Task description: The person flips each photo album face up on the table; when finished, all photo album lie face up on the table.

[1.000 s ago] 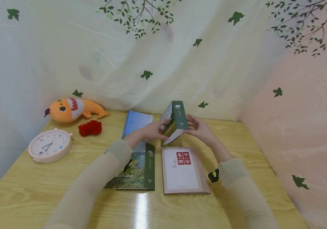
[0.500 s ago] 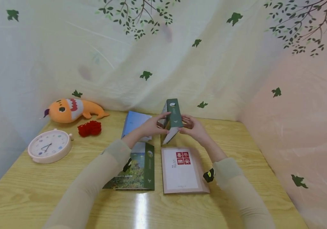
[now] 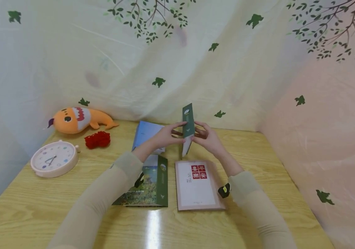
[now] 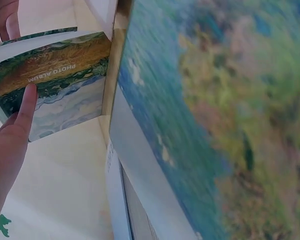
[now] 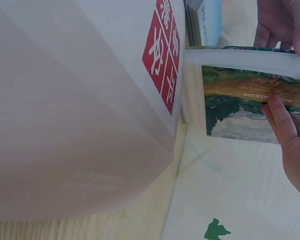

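Observation:
Between both hands a photo album point(image 3: 188, 121) stands on edge at the back middle of the table, its green spine facing up. My left hand point(image 3: 168, 134) holds it from the left, one finger lying along the painted cover in the left wrist view. From the other side my right hand point(image 3: 209, 138) grips it, fingertips on the cover point(image 5: 230, 95) printed with a landscape. White page edges show at the near end. Just in front lies a pink-and-white book point(image 3: 198, 186) with red square characters. A second photo album point(image 3: 152, 185) lies flat beside it, partly under the left sleeve.
A blue book or box point(image 3: 147, 133) lies behind the left forearm. At the left are an orange plush toy point(image 3: 74, 119), a bundle of red yarn point(image 3: 97, 139) and a pink alarm clock point(image 3: 54, 159). A printed curtain point(image 3: 227, 79) closes off the table's back.
The held album has turned from a slant to nearly upright, its spine swinging left and its covers coming together. The right hand has shifted left with it; the left hand has barely moved.

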Available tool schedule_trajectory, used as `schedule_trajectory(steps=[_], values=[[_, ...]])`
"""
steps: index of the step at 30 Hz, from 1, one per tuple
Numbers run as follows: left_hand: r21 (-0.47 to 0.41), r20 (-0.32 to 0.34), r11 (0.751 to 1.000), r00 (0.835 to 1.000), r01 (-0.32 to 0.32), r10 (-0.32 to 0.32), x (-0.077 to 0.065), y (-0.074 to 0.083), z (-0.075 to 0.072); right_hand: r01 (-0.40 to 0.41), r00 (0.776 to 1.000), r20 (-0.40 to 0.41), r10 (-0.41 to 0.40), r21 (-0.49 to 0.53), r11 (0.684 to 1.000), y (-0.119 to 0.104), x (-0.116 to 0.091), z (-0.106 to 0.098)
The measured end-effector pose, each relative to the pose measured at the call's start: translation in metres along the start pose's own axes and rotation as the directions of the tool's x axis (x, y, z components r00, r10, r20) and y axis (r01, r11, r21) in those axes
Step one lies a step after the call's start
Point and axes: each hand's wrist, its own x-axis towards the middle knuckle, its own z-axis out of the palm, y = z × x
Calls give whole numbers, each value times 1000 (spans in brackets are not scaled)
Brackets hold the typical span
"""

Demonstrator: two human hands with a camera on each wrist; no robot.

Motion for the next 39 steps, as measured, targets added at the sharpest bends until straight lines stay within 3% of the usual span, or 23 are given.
schedule_trajectory(steps=[6,13,16,19,23,32,39], values=[[-67,-13,997,999,-34,33,3,7,6,-21,1000,-13,19,-102,995,-7,-1,-6],[-152,-34,987,999,-43,38,5,7,13,20,1000,3,-19,-194,981,-38,-12,-4],[-162,-17,986,999,-33,31,3,4,12,21,1000,13,-18,-241,970,-26,-8,-6],[-139,9,990,1000,-20,22,1,2,8,57,998,19,-53,-271,961,-7,-2,-8],[-43,28,999,999,-19,20,-1,-1,2,117,993,43,-109,-299,947,8,1,-8],[57,36,998,999,-2,0,-2,-9,-7,80,990,136,-36,-329,941,21,-2,-8],[132,48,991,999,-1,-5,-6,-10,-13,121,980,195,-48,-382,916,35,-1,-10]])
